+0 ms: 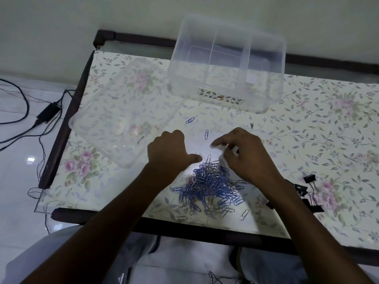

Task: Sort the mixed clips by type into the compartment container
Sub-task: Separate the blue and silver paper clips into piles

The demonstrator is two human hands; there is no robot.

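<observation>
A heap of paper clips (209,186), blue and silver mixed, is seen on the surface (307,140), at the near-centre edge. The surface is covered w/ a floral sheet.

Left hand (170,152): placed just beyond the heap's far-left side, knuckles up, fingers curled under, thumb extended toward the heap. Whether a clip is gripped cannot be told.

Right hand (246,154): placed over the heap's far-right side, index finger extended to the left, remaining fingers curled. Something small and pale appears to be pinched at the fingertips; its type cannot be told (blurred).

Two single blue clips are found beyond the hands: loose clip (190,120) and second loose clip (206,134), apart from the heap. A further stray clip (244,214) lies at the near-right of the heap.

Compartment container (227,64): clear plastic, internal dividers visible, positioned at the far centre of the surface; no clips are visible inside. Clear lid (114,111): laid to the left of the container, near the left hand.

Black binder clips (309,191) are grouped at the right, just beyond the right forearm.

A power adapter (48,112) w/ cables lies on the floor, left of the surface.
</observation>
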